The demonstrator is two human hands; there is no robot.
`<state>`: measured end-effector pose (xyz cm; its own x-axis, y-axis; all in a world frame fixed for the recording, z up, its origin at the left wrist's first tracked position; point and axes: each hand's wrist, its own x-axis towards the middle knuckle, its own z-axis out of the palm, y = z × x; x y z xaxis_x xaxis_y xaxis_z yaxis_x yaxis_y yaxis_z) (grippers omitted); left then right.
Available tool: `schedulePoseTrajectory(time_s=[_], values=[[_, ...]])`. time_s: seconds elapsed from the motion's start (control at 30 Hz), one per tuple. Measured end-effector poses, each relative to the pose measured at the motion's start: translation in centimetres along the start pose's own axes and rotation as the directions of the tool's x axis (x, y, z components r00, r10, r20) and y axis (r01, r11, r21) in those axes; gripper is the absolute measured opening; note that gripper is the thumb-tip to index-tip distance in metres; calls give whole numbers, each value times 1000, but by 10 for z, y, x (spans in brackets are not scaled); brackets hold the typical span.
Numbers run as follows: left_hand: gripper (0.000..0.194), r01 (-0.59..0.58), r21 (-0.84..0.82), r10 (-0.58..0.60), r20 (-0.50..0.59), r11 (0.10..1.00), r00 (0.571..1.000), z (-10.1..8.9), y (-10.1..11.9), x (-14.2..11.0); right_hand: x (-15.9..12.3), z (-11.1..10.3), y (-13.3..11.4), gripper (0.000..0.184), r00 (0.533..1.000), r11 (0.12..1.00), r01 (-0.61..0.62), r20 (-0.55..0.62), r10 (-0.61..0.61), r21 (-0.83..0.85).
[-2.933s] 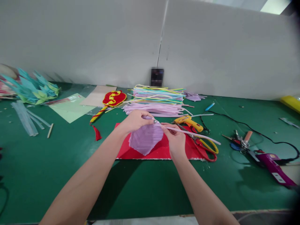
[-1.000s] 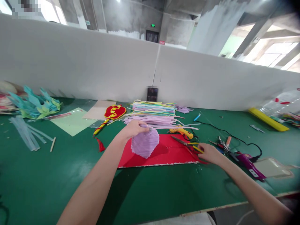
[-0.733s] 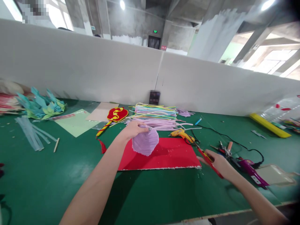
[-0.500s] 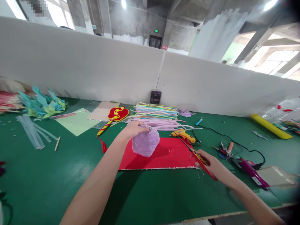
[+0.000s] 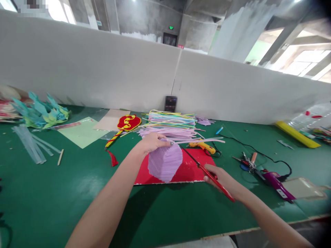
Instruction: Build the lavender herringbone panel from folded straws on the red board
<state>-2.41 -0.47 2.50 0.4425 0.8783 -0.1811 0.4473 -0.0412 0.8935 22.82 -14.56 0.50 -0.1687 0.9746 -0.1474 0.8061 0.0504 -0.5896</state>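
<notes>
My left hand [image 5: 153, 143] is closed on the top edge of a flat, rounded lilac piece [image 5: 165, 162] made of fuzzy stems laid side by side. From its fingertips lilac pipe cleaners [image 5: 199, 141] stick out to the right. My right hand [image 5: 219, 177] grips scissors [image 5: 210, 175] with red handles. Their blades point up and left toward the upper right edge of the lilac piece; whether they touch it, I cannot tell. Below lies a red board [image 5: 201, 164], partly covered by the piece.
Behind my hands lie bundled pipe cleaners [image 5: 172, 121] and a yellow glue gun [image 5: 204, 146]. A red-and-yellow fan-shaped ornament [image 5: 129, 123] rests left of them. At right are keys [image 5: 248, 163], a purple corded tool [image 5: 278, 186] and a yellow bar [image 5: 297, 135].
The lilac piece has shifted slightly right and turned more face-on in my left hand. The scissors have moved left, closer to it, and the pipe cleaners now stick out plainly to the right.
</notes>
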Motion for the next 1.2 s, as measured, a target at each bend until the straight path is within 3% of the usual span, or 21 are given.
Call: schedulePoseTrajectory(time_s=[0.23, 0.47, 1.0, 1.2], values=[[37, -71, 16, 68, 130, 997, 989, 14, -4, 2, 7, 6, 1, 35, 999, 999, 37, -16, -37, 5], [35, -134, 23, 127, 182, 991, 975, 22, -3, 3, 10, 7, 0, 36, 1000, 999, 31, 4, -31, -19], [31, -47, 25, 41, 179, 999, 983, 24, -3, 1, 12, 10, 3, 38, 997, 1000, -17, 77, 17, 10], [33, -71, 24, 65, 174, 997, 983, 25, -7, 3, 13, 10, 1, 39, 995, 998, -32, 92, 27, 47]])
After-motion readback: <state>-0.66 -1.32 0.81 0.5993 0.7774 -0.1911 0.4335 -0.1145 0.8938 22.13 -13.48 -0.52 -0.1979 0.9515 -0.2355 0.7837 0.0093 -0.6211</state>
